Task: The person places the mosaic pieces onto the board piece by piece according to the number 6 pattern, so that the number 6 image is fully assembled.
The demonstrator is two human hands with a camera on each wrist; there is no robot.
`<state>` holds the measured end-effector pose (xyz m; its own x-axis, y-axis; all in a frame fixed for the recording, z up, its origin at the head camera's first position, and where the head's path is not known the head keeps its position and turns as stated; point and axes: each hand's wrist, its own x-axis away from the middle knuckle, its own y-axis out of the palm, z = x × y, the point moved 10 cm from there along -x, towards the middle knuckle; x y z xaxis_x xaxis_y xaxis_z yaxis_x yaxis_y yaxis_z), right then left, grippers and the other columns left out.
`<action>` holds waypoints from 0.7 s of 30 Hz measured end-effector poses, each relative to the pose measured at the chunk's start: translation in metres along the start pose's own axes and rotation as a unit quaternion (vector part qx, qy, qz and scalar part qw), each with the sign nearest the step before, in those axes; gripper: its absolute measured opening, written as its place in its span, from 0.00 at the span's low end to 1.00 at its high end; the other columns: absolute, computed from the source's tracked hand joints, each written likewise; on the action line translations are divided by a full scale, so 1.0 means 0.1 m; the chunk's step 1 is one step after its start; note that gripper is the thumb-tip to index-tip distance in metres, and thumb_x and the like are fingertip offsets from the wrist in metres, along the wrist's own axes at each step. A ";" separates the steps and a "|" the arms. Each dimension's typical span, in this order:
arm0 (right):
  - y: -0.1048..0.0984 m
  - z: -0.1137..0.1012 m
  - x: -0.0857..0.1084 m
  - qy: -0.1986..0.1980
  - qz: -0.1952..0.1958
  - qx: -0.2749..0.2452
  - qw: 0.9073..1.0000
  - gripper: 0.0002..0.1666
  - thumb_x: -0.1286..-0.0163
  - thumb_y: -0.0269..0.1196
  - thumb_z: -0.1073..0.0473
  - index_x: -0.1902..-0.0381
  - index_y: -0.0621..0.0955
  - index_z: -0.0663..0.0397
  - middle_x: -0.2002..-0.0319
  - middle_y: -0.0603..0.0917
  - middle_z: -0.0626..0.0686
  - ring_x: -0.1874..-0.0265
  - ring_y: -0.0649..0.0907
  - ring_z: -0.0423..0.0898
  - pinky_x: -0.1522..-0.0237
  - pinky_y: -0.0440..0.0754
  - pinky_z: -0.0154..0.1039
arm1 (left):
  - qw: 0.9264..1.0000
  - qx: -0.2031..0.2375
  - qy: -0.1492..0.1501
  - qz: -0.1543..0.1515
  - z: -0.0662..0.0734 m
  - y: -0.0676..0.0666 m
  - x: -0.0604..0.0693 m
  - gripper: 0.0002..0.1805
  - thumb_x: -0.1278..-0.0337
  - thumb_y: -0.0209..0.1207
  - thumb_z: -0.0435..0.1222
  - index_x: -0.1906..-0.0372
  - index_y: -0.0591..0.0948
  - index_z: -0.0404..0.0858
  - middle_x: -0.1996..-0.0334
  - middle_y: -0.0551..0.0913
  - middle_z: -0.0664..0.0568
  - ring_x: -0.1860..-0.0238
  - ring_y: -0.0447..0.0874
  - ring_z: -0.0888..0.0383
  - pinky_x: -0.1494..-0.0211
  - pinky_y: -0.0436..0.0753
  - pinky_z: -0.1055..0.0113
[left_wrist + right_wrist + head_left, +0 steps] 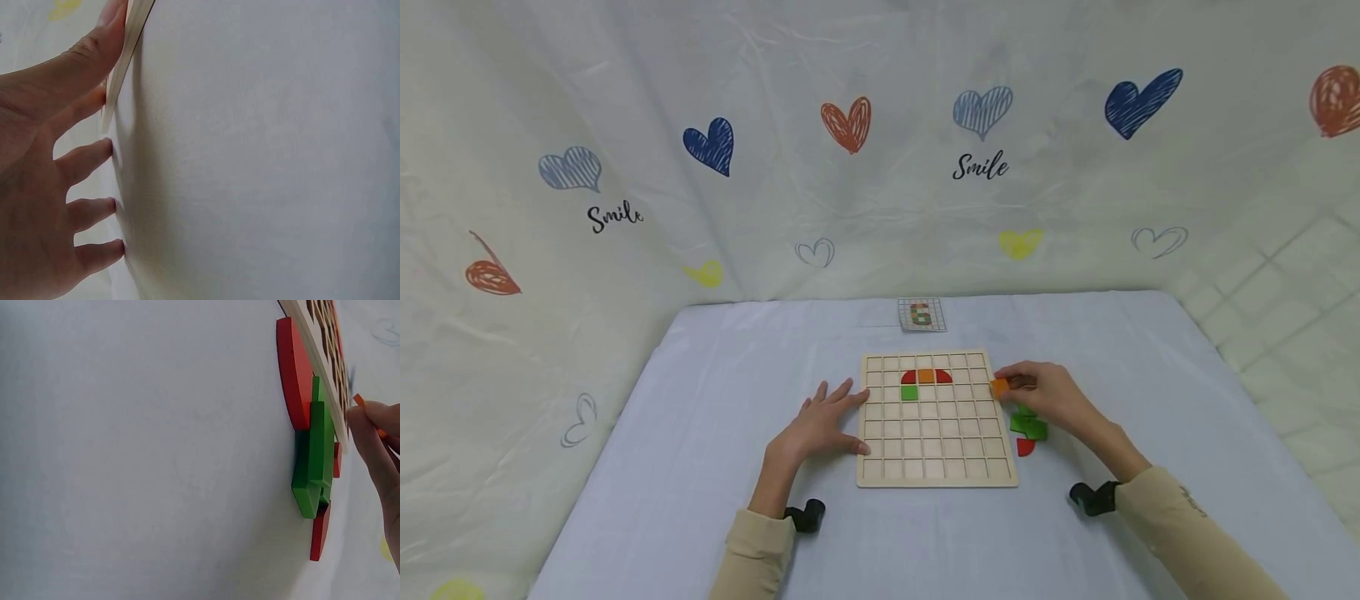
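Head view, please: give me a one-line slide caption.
Right hand pinches an orange tile by a wooden grid board's right edge; left hand touches its left edge.

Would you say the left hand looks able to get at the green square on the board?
Probably yes: the left hand touches the left edge of the board, holding no piece, and nothing appears to stand between it and the green square.

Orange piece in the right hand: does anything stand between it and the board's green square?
Nothing visible does. The right hand pinches the orange piece at the right edge of the board, and the cells between it and the green square are bare. Loose green pieces lie beside the board, off that path.
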<state>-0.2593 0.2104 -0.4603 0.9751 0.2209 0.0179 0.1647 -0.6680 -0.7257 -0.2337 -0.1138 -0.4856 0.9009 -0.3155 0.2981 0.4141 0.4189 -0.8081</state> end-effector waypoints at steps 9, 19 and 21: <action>0.11 -0.12 0.00 -0.013 -0.026 -0.028 0.999 0.24 0.32 0.70 0.64 0.40 0.83 0.65 0.47 0.87 0.63 0.51 0.88 0.57 0.47 0.88 0.51 | 1.000 0.001 -0.002 0.002 -0.02 0.00 -0.01 0.51 0.54 0.78 0.49 0.22 0.68 0.55 0.17 0.54 0.50 0.17 0.38 0.35 0.18 0.45 0.35; 0.20 -0.27 -0.04 -0.019 -0.025 -0.048 0.998 0.20 0.35 0.73 0.62 0.45 0.86 0.62 0.52 0.89 0.58 0.60 0.88 0.47 0.52 0.88 0.38 | 1.000 -0.011 0.002 0.007 -0.04 0.03 0.00 0.51 0.54 0.78 0.50 0.22 0.68 0.55 0.17 0.55 0.51 0.17 0.39 0.36 0.17 0.47 0.37; 0.23 -0.30 -0.04 -0.021 -0.029 -0.057 0.998 0.20 0.35 0.73 0.62 0.46 0.87 0.62 0.53 0.89 0.58 0.61 0.87 0.46 0.55 0.87 0.34 | 1.000 -0.010 0.001 0.007 -0.04 0.02 0.00 0.51 0.54 0.78 0.50 0.22 0.68 0.55 0.17 0.55 0.51 0.17 0.39 0.36 0.17 0.47 0.37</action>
<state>-0.2547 0.1731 -0.4562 0.9568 0.2895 0.0264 0.2382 -0.7287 -0.6421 -0.2334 -0.1161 -0.4896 0.9061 -0.3116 0.2862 0.3994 0.4067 -0.8216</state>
